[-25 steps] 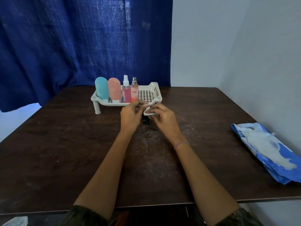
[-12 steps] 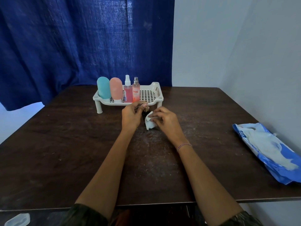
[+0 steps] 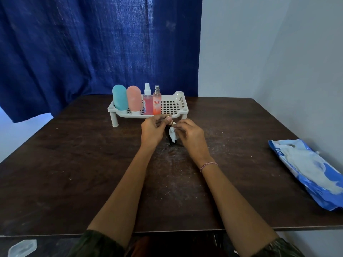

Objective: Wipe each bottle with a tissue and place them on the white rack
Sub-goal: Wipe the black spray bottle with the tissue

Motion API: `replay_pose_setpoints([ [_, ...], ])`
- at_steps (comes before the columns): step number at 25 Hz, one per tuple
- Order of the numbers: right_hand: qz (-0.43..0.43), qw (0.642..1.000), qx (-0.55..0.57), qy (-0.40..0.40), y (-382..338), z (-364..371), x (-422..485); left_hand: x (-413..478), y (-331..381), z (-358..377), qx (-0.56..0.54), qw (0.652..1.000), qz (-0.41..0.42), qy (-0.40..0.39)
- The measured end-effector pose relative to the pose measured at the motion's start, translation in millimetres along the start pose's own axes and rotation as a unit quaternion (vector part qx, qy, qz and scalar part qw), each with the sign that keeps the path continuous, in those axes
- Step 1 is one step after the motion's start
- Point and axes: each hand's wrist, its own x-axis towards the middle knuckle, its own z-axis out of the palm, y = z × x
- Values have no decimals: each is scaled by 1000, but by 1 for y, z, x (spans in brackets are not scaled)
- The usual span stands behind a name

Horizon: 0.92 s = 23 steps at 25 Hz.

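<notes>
both forearms are reaching toward the table's (image 3: 74, 173) far-middle, just in front of the white rack's (image 3: 182, 110) near edge. the left hand (image 3: 152, 130) is pinching the cap of a small dark bottle (image 3: 168, 135), which is standing roughly upright, cap up. the right hand (image 3: 191, 134) is pressing a crumpled tissue (image 3: 173, 134) against its side.

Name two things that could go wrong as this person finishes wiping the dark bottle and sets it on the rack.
1. The left hand pinches only the cap of the dark bottle while the right hand rubs it with the tissue; that grip may slip.
2. Four bottles crowd the rack's left side; the orange bottle beside the free space could be knocked over.
</notes>
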Motion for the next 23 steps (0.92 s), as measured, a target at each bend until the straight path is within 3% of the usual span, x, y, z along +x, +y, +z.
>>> replay_pose_setpoints([
  [4,-50,995,-80,-28,-6,7,0,2,-1,0,8,1000,-11,1],
  [8,-80,992,-80,-52,-7,7,-2,7,-7,-4,-30,998,-50,24],
  [11,-44,997,-57,-36,-1,7,-5,8,-10,-3,-72,994,-85,22],
  [15,-7,998,-69,-7,-9,10,-2,8,-7,0,-52,996,-74,16],
  [19,-46,994,-68,-66,-7,7,-4,9,-11,-4,-73,992,-93,34],
  [23,11,994,-19,-108,10,1,-2,10,-11,-4,-87,990,-108,32],
])
